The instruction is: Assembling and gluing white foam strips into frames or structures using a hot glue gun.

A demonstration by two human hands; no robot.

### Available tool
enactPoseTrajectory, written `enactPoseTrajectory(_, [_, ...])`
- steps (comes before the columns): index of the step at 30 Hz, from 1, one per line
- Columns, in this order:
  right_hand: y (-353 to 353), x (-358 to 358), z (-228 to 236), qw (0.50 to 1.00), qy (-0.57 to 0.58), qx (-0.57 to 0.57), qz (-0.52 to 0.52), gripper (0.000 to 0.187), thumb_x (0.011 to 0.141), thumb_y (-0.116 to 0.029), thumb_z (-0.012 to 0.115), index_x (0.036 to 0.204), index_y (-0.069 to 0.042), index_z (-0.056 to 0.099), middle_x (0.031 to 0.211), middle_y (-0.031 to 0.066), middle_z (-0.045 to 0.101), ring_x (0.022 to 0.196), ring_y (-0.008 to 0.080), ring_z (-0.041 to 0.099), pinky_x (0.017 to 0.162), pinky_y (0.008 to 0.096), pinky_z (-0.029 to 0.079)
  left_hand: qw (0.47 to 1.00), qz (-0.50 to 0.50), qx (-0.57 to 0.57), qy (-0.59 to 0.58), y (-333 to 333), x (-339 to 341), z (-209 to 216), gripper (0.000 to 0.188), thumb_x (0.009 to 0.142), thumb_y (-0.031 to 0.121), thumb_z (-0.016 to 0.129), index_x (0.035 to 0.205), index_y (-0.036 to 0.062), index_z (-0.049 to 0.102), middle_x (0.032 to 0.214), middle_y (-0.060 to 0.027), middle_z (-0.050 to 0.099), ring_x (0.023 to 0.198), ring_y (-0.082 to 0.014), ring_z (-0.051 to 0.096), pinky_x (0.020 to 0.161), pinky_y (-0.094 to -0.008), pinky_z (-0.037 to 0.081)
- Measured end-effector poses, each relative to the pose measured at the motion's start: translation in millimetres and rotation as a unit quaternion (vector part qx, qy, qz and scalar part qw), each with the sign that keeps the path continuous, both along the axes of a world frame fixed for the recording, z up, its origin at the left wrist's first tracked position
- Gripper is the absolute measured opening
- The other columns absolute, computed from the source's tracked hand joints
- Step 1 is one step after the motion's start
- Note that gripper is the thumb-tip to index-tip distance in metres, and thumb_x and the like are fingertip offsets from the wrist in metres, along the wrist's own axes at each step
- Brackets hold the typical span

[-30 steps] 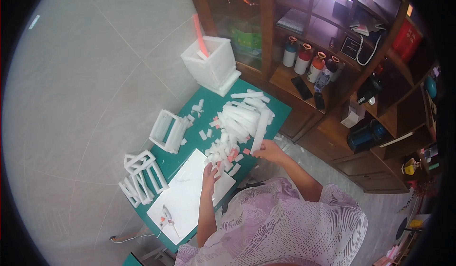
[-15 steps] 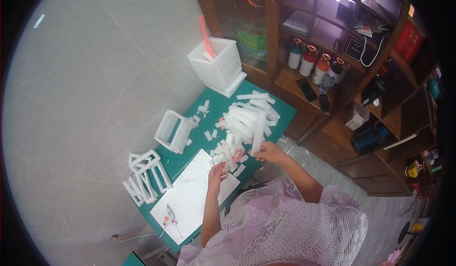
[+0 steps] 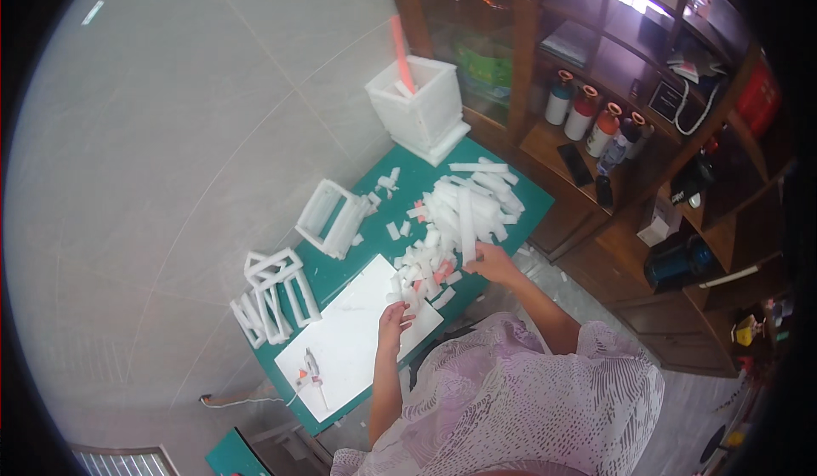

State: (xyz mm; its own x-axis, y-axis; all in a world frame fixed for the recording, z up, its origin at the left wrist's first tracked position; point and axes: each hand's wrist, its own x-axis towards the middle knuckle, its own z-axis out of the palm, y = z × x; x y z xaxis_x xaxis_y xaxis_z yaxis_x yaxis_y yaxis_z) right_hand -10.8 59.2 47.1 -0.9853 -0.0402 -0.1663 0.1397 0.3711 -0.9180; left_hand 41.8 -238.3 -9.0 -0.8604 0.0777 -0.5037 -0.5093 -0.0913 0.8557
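My right hand (image 3: 494,263) grips the lower end of a long white foam strip (image 3: 466,225), which stands up in front of a heap of similar strips (image 3: 504,188). Left of it, my left hand (image 3: 392,323) hovers over the edge of a white board (image 3: 345,340), fingers apart and a little bent, with nothing visible in them. Close by its fingertips lie small white foam offcuts (image 3: 419,263) with a few pink bits (image 3: 442,272) among them. A glue gun (image 3: 311,367) rests on the board's near left part.
The green table (image 3: 362,263) also bears white foam frames (image 3: 330,219), more stacked frames (image 3: 277,296) and a white foam box (image 3: 417,110) with a pink strip sticking out. A wooden cabinet (image 3: 528,148) stands beyond, with bottles (image 3: 581,112) on it. A cable (image 3: 247,401) runs off the table's left side.
The view has shifted, so the table sits further right and lower. My right hand still holds the foam strip, and my left hand remains beside the offcuts.
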Motion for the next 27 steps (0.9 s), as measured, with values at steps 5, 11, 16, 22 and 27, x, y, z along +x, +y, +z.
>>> enactPoseTrajectory(5, [-8,-30,9,0.998,-0.051,0.002,0.035,0.025,0.071,-0.017,0.06,0.091,-0.002,0.06,0.074,0.0129,0.062,0.067,0.0235,0.062,0.061,0.0328,0.049,0.997,0.065,0.005,-0.03,-19,29,-7,0.032,0.09,0.024,0.052,0.115,0.0038,0.051,0.108,-0.0089,0.059,0.086,-0.0197,0.061,0.073,-0.0305,0.047])
enactPoseTrajectory(11, [-6,-34,26,0.997,0.056,0.042,-0.016,0.03,0.07,-0.015,0.058,0.097,-0.003,0.059,0.08,0.0168,0.063,0.075,0.0298,0.062,0.068,0.0363,0.048,0.994,0.094,0.01,-0.05,-24,39,-5,0.032,0.088,0.02,0.05,0.114,0.0015,0.05,0.107,-0.0126,0.059,0.085,-0.0234,0.061,0.071,-0.0298,0.047])
enactPoseTrajectory(16, [9,-24,17,0.991,0.027,0.126,0.024,0.041,0.069,-0.015,0.06,0.108,-0.005,0.055,0.084,0.0178,0.063,0.079,0.0326,0.061,0.071,0.0374,0.048,0.997,0.062,0.019,-0.05,-19,28,-1,0.028,0.091,0.021,0.049,0.112,0.0029,0.052,0.101,-0.0097,0.061,0.082,-0.0182,0.06,0.071,-0.0281,0.047])
enactPoseTrajectory(22, [22,-7,-10,0.993,0.025,0.111,-0.002,0.05,0.066,-0.018,0.066,0.113,-0.005,0.054,0.073,0.0099,0.06,0.069,0.0231,0.06,0.064,0.0323,0.047,0.999,0.018,0.024,-0.036,-12,12,0,0.027,0.092,0.021,0.048,0.111,0.0028,0.052,0.099,-0.0097,0.062,0.081,-0.0178,0.061,0.07,-0.027,0.047])
enactPoseTrajectory(27, [30,-8,-17,0.994,0.035,0.104,-0.024,0.035,0.068,-0.015,0.065,0.101,-0.003,0.059,0.07,0.009,0.061,0.063,0.0182,0.06,0.059,0.0297,0.047,0.999,0.005,0.023,-0.043,-9,8,0,0.026,0.092,0.02,0.048,0.111,0.0028,0.052,0.099,-0.0093,0.062,0.08,-0.0177,0.061,0.069,-0.0268,0.047])
